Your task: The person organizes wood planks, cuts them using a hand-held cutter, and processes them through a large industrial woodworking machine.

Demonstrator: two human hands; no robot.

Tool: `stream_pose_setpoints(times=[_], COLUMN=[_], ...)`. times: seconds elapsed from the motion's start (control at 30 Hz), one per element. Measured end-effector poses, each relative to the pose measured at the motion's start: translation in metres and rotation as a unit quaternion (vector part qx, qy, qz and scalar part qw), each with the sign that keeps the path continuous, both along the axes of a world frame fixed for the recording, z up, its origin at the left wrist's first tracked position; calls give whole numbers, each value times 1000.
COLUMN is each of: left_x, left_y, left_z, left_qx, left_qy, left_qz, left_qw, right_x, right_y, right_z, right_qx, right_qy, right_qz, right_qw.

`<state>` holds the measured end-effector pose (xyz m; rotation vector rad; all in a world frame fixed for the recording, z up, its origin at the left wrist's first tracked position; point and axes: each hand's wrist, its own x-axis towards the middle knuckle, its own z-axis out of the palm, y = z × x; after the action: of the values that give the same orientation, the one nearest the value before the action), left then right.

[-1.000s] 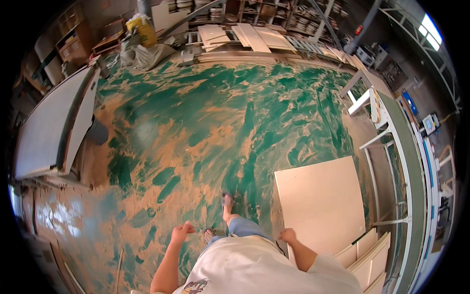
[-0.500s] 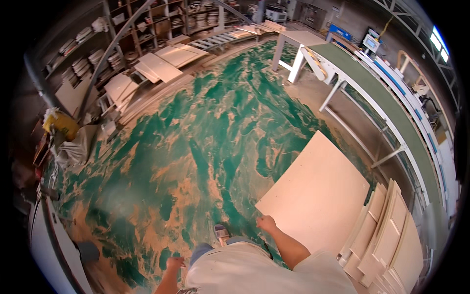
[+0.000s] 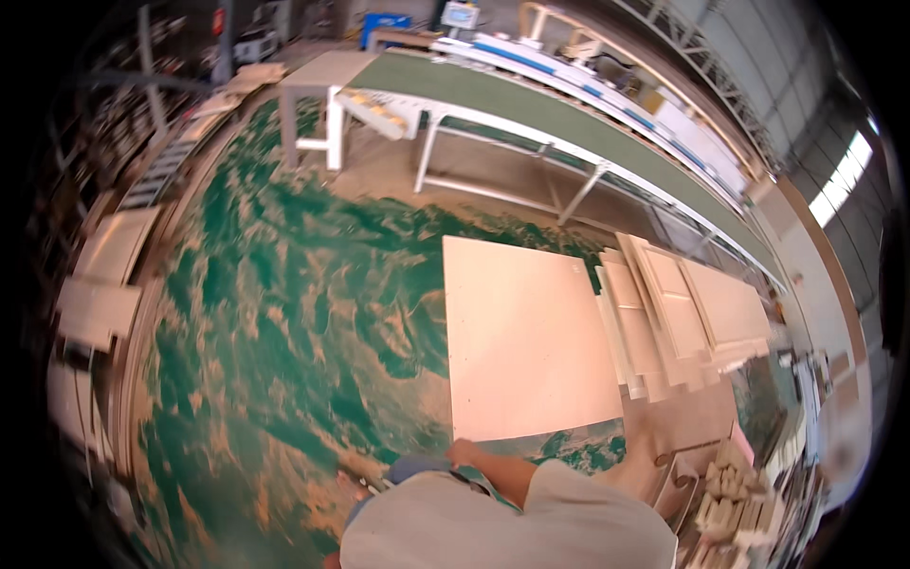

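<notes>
My right hand [image 3: 462,452] is low in front of my body, its fingers curled in and nothing visible in them. It overlaps the near left corner of a large pale wooden board [image 3: 536,341]; whether it touches cannot be told. The board is roughly square and sits low beside several pale panels [image 3: 668,318]. A blurred, skin-toned shape [image 3: 353,482] shows at my left thigh, and I cannot tell whether it is my left hand or a foot. A sliver of skin [image 3: 332,560] also shows at the lower edge.
Sawdust streaks the green floor [image 3: 313,332]. A long green-topped conveyor table [image 3: 559,123] on white legs runs across the far side. More panels [image 3: 100,308] and a roller track [image 3: 156,175] line the left. Small wood offcuts [image 3: 735,507] are piled at the near right.
The view has swung right, so the conveyor, board and panels appear further left and turned. The near-right offcuts have come into view. My right hand remains by the same board corner.
</notes>
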<state>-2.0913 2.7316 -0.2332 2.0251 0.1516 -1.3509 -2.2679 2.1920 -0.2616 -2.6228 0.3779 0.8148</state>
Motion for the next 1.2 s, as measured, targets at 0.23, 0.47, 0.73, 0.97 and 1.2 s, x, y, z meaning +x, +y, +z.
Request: stream_pose_setpoints(times=[0.23,0.47,0.73,0.97,1.2], left_x=[370,613,651,832,1069], left_y=[-44,-178,-335,-332,-424], left_z=[7,39,51,3,18], left_qx=[72,12,-58,-9,8], left_qy=[-4,-70,-19,-31,113], left_qz=[75,131,-60,-185,-42], left_qw=[995,989,996,982,993], right_x=[76,190,371,595,668], right_y=[70,86,-58,-169,-176], right_z=[-7,-45,-81,22,-44], right_qx=[225,122,-54,158,1], right_qy=[-26,107,-150,-187,-10], right_qz=[-453,-376,-363,-588,-347], right_qw=[862,912,918,771,938])
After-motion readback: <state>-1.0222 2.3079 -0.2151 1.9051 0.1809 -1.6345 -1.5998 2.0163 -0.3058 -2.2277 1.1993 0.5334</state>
